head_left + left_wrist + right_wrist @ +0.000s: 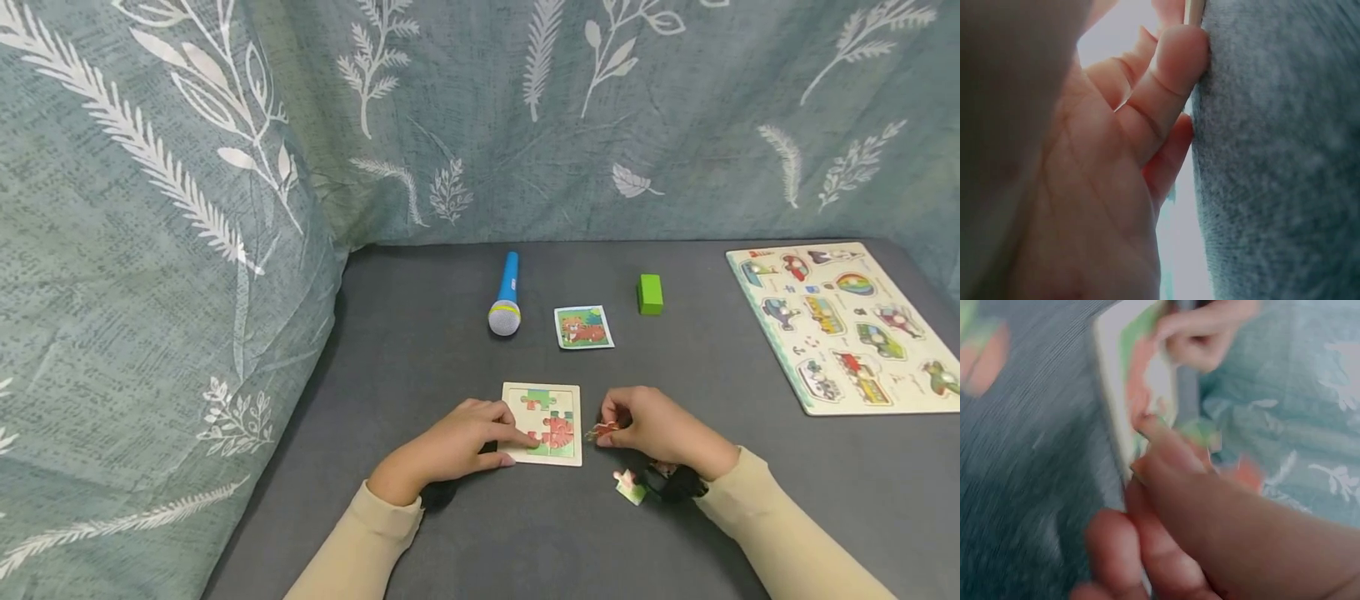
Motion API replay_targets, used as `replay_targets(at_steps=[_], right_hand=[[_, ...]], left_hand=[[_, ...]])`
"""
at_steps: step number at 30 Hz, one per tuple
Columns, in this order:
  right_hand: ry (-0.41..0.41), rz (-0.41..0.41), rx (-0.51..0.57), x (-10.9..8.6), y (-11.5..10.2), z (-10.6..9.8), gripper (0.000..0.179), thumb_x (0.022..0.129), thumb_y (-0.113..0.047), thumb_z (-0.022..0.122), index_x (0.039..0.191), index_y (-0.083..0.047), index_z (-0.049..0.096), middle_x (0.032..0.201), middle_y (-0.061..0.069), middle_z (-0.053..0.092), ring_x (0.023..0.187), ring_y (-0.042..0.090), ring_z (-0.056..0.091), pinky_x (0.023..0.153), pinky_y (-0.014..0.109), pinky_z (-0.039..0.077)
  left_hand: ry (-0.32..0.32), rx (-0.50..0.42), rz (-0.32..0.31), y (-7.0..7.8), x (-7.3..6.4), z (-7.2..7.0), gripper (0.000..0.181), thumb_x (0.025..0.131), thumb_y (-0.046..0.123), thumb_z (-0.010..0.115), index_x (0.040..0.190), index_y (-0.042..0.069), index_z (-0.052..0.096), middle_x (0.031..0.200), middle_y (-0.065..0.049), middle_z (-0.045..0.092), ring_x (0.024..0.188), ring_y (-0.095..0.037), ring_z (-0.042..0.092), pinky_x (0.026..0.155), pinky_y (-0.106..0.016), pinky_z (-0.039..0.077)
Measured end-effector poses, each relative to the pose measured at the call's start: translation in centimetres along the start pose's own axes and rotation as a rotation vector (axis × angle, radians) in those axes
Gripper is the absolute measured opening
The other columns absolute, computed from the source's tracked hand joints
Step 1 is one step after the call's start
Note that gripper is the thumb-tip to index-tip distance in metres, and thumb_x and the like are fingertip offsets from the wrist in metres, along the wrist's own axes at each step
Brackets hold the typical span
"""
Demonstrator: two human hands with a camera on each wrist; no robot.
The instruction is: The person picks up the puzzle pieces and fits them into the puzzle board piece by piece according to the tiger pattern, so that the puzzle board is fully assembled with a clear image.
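A small wooden puzzle tray lies in the middle of the table with several green and red pieces fitted in it. My left hand rests at its left side. The index finger reaches straight onto a lower piece, and the thumb touches near the front left corner. To the right of the tray my right hand pinches a red puzzle piece between thumb and fingers. A loose puzzle piece lies below that hand, partly beside the dark wrist camera. In the right wrist view the pinched piece is blurred.
Behind the tray are a blue toy microphone, a square tiger picture card and a green block. A large wooden picture puzzle board lies at the right. A leaf-patterned cloth hangs along the back and left.
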State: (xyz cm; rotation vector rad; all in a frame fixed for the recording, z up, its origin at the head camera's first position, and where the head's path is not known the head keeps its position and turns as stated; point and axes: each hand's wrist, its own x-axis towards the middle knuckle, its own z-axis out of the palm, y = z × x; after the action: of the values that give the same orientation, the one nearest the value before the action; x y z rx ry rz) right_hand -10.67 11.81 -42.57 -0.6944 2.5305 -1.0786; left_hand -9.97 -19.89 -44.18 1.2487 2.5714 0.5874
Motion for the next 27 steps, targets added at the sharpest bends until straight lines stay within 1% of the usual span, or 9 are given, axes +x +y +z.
replay_targets(at_steps=[4, 8, 13, 16, 18, 21, 23, 24, 27], right_hand=[[-0.023, -0.002, 0.218, 0.6, -0.3, -0.2, 0.015, 0.094, 0.001, 0.076, 0.103, -0.002, 0.065, 0.089, 0.0, 0.069, 0.079, 0.014, 0.065, 0.07, 0.03, 0.054], [-0.007, 0.038, 0.32, 1.3, -1.0, 0.0, 0.016, 0.101, 0.002, 0.066, 0.117, 0.003, 0.066, 0.094, 0.006, 0.075, 0.082, 0.023, 0.071, 0.072, 0.036, 0.059], [0.057, 0.095, 0.3, 2.3, -1.6, 0.4, 0.007, 0.101, -0.006, 0.069, 0.106, 0.0, 0.068, 0.091, 0.006, 0.077, 0.078, 0.022, 0.068, 0.069, 0.035, 0.056], [0.082, 0.106, 0.291, 2.7, -1.9, 0.7, 0.008, 0.1, -0.008, 0.071, 0.102, -0.002, 0.066, 0.087, 0.006, 0.074, 0.073, 0.021, 0.062, 0.065, 0.032, 0.051], [0.09, 0.092, 0.317, 3.0, -2.1, 0.9, 0.01, 0.1, -0.003, 0.07, 0.108, 0.001, 0.064, 0.088, 0.008, 0.072, 0.073, 0.021, 0.061, 0.064, 0.032, 0.05], [0.092, 0.061, 0.368, 3.5, -2.4, 1.4, 0.025, 0.1, 0.006, 0.065, 0.124, 0.005, 0.062, 0.099, 0.014, 0.066, 0.081, 0.023, 0.067, 0.069, 0.033, 0.057], [0.107, 0.036, 0.342, 3.8, -2.6, 1.7, 0.028, 0.099, 0.007, 0.065, 0.127, 0.004, 0.064, 0.104, 0.014, 0.066, 0.087, 0.022, 0.068, 0.073, 0.035, 0.058], [0.116, 0.028, 0.318, 3.9, -2.7, 1.9, 0.027, 0.098, 0.006, 0.067, 0.125, 0.003, 0.067, 0.104, 0.013, 0.067, 0.087, 0.021, 0.068, 0.075, 0.034, 0.058], [0.15, 0.026, 0.221, 4.3, -3.1, 2.4, 0.011, 0.096, 0.0, 0.074, 0.106, -0.004, 0.074, 0.094, 0.005, 0.071, 0.081, 0.016, 0.066, 0.072, 0.032, 0.054]], left_hand=[[-0.001, -0.009, -0.012, -0.1, -0.3, 0.0, 0.037, 0.097, 0.025, 0.078, 0.134, 0.027, 0.074, 0.102, 0.01, 0.056, 0.088, -0.005, 0.048, 0.095, -0.036, 0.041], [0.0, -0.013, -0.013, -0.2, -0.5, 0.1, 0.037, 0.098, 0.026, 0.077, 0.135, 0.028, 0.074, 0.102, 0.01, 0.056, 0.089, -0.005, 0.048, 0.096, -0.037, 0.041], [0.006, 0.01, 0.018, -0.2, -0.4, 0.1, 0.04, 0.099, 0.027, 0.076, 0.138, 0.03, 0.071, 0.101, 0.01, 0.054, 0.088, -0.005, 0.048, 0.095, -0.036, 0.041], [0.01, -0.014, 0.01, -0.2, -0.3, 0.2, 0.038, 0.098, 0.026, 0.077, 0.136, 0.027, 0.073, 0.102, 0.01, 0.057, 0.089, -0.005, 0.05, 0.095, -0.036, 0.041], [0.018, -0.042, -0.008, -0.2, -0.2, 0.2, 0.032, 0.096, 0.025, 0.079, 0.128, 0.022, 0.073, 0.103, 0.01, 0.058, 0.089, -0.005, 0.051, 0.097, -0.037, 0.041], [0.034, -0.07, -0.025, -0.2, -0.1, 0.1, 0.021, 0.095, 0.024, 0.081, 0.11, 0.02, 0.067, 0.099, 0.011, 0.058, 0.088, -0.004, 0.051, 0.098, -0.038, 0.041], [0.042, -0.071, -0.022, -0.2, -0.1, 0.1, 0.021, 0.094, 0.025, 0.082, 0.103, 0.02, 0.063, 0.096, 0.011, 0.055, 0.086, -0.005, 0.05, 0.098, -0.039, 0.041], [0.043, -0.07, -0.019, -0.1, -0.1, 0.0, 0.021, 0.095, 0.025, 0.081, 0.101, 0.02, 0.062, 0.095, 0.011, 0.054, 0.085, -0.005, 0.05, 0.098, -0.039, 0.04], [0.044, -0.062, -0.008, 0.0, -0.1, -0.1, 0.019, 0.095, 0.025, 0.081, 0.096, 0.021, 0.063, 0.093, 0.011, 0.053, 0.085, -0.005, 0.049, 0.097, -0.039, 0.041]])
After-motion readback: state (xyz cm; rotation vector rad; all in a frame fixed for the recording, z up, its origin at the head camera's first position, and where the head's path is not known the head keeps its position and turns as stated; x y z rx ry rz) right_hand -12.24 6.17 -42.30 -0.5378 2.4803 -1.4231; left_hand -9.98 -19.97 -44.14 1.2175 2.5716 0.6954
